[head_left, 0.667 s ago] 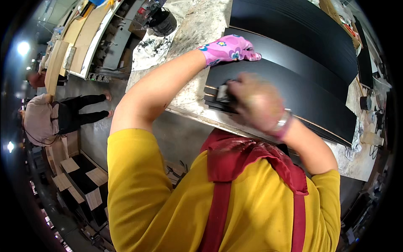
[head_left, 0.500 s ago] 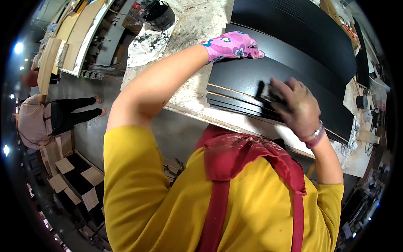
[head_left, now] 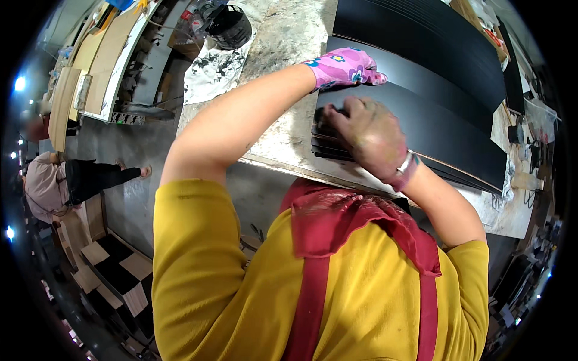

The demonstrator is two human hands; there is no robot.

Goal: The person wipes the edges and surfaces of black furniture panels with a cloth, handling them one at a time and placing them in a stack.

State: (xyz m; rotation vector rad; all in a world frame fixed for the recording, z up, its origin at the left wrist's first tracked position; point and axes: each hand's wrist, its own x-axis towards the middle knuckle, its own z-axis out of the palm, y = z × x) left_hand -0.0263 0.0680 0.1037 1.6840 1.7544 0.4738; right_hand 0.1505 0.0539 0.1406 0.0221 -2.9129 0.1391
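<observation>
A stack of black boards (head_left: 415,102) lies on the paint-stained worktable. My left hand (head_left: 350,67), in a pink flowered glove, rests on the upper board near its left end. Its fingers are curled in; whatever may be inside them is hidden. Bare and stained, my right hand (head_left: 376,135) is closed round a dark pad (head_left: 330,115) at the boards' left end, close to the near edge. Motion blurs the pad, and my fingers cover most of it.
Beyond the stack stand more black boards (head_left: 421,42). A black-coated bucket (head_left: 229,27) sits on a smeared white cloth (head_left: 211,75) at the back left. The worktable's front edge (head_left: 283,170) runs before me. Another person (head_left: 51,183) is far left, beside checkered boards (head_left: 123,265).
My right hand has swept left with the pad, from the middle of the boards to their left end. My left hand stays on the board, with little change.
</observation>
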